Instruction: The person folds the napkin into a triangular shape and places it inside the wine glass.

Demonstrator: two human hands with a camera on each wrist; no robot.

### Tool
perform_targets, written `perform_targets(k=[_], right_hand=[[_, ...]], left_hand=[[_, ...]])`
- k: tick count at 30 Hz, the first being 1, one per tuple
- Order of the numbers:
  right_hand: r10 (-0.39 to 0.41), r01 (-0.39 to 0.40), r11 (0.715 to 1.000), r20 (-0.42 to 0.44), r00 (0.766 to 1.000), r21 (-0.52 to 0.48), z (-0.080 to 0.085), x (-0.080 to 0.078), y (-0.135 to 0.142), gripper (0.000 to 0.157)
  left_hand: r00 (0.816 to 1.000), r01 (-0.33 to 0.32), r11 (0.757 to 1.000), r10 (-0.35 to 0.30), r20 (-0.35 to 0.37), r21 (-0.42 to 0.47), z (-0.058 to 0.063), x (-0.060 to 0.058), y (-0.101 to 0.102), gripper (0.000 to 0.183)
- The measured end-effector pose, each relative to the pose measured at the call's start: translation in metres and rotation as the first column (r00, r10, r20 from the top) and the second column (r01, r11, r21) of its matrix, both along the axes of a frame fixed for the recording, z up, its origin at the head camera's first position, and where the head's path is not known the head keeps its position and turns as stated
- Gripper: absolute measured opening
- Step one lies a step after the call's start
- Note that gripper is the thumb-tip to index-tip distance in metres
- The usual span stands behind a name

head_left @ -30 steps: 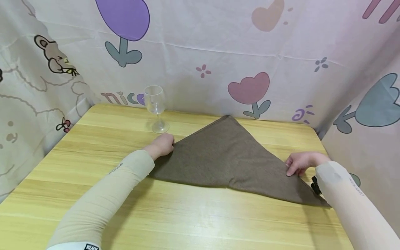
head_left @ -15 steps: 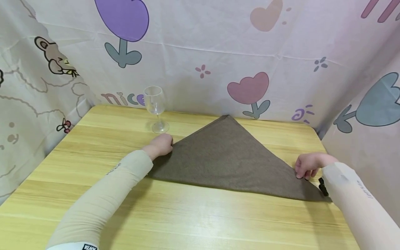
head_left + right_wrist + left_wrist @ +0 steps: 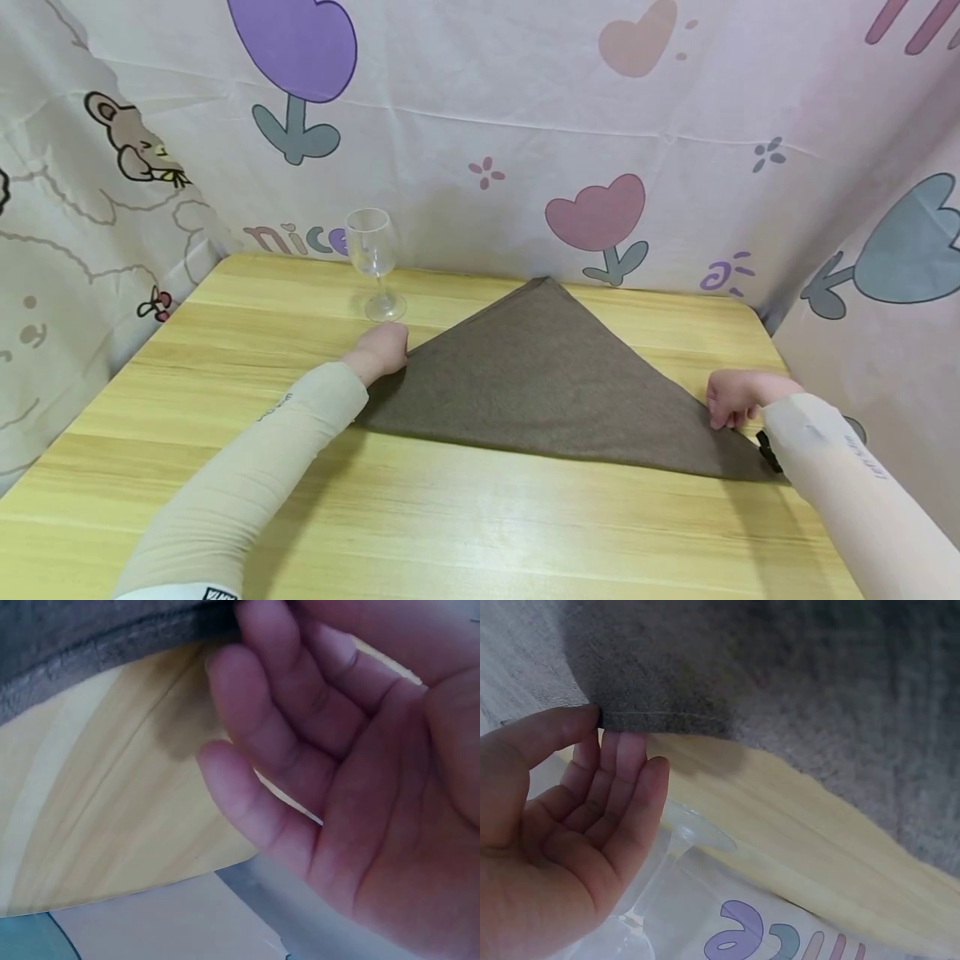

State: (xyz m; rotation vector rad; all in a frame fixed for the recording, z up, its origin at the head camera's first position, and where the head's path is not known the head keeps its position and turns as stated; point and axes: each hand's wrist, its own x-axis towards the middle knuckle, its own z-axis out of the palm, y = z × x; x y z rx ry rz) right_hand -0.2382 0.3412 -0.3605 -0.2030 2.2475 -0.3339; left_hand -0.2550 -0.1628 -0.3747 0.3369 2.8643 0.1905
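Spanning the back and sides: white fabric backdrop [image 3: 465, 100] printed with flowers and cartoon figures. In front of it, light yellow wood-grain tabletop [image 3: 450, 525]. On that, brown cloth triangle [image 3: 540, 392], flat, long edge toward the person, apex near the far edge. Clear stemmed wine glass [image 3: 372, 254] upright behind the left end of the cloth. Left hand [image 3: 384, 347] just in front of the glass base; fingers narrow, pinching the cloth's upper-left edge. Right hand [image 3: 735, 398]: fingers curled in, gripping the upper-right edge near that corner; exact fingertip contact hidden.

Risks, my read: left hand is near the glass, so a backward swing could tip it. Uneven pull between hands could slide the layers out of line, edges look slightly offset left of the apex. Slack could bring wrinkles.

Vs 1 s ago: right hand sits further out toward the corner, kink mid long edge is gone, that edge now runs nearly straight. Glass hasn't moved.
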Motion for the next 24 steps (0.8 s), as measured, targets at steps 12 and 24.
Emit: perform_targets(k=[12, 24], right_hand=[[-0.025, 0.024, 1.000, -0.063, 0.998, -0.018, 0.004, -0.002, -0.004, 0.046], [0.114, -0.100, 0.992, -0.221, 0.969, 0.071, 0.001, 0.000, -0.014, 0.039]], left_hand=[[1.000, -0.029, 1.000, 0.029, -0.002, 0.008, 0.004, -0.001, -0.002, 0.010], [0.993, -0.055, 0.986, 0.071, 0.099, -0.154, 0.013, 0.002, 0.004, 0.020]])
